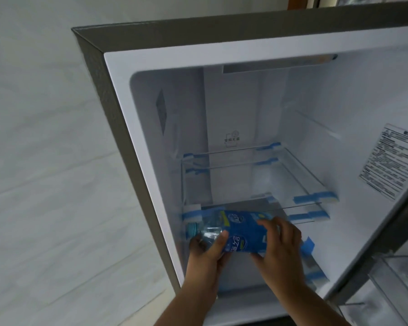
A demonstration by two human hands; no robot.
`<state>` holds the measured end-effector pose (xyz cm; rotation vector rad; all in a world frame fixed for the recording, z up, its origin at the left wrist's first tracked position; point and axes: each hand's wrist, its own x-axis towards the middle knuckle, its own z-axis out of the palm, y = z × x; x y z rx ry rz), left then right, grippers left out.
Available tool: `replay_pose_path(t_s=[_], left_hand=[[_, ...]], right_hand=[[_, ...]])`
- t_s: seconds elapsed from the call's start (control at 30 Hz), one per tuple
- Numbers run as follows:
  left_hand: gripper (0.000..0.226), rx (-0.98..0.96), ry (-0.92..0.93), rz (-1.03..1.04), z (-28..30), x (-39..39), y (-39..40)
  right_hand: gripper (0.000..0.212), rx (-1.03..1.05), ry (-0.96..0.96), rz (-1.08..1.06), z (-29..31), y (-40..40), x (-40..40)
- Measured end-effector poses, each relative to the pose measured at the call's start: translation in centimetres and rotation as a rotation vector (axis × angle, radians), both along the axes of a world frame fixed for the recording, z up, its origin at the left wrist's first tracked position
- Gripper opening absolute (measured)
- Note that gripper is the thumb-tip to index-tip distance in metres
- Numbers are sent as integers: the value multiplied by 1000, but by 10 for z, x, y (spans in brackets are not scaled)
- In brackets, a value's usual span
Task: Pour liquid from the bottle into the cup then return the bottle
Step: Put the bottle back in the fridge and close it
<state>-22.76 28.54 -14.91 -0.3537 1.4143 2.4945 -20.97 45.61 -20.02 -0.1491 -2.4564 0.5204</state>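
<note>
Both hands hold the bottle (233, 231), which lies on its side at the front of the open fridge (245, 55), cap end toward the left wall. The left hand (207, 250) is curled round the clear neck end beside the blue cap (191, 229); the right hand (280, 241) is curled over the labelled body toward the base. Each grip is closed on the bottle, not merely touching it. Risk, as judged: the bottle is horizontal, so a loose cap could leak inside the fridge; the base sits close to the front edge of the lower glass shelf (299, 209), and a careless swing could knock that edge or the blue tape (306, 198) on the shelf above. A wet or cold surface could slip if either hand lets go early. Not determinable: how full the bottle is, whether the cap is tight, and whether the bottle rests on anything. No cup is in view. The door (386, 267) is cut off at right.
</note>
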Motion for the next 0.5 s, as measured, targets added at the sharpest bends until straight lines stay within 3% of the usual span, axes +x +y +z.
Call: replay_pose_path(t_s=[0.27, 0.5], left_hand=[[67, 1, -94, 31, -34, -5, 4], [55, 32, -110, 57, -44, -25, 5]], right_hand=[[92, 17, -64, 80, -24, 8, -8], [94, -99, -10, 150, -22, 3, -27]])
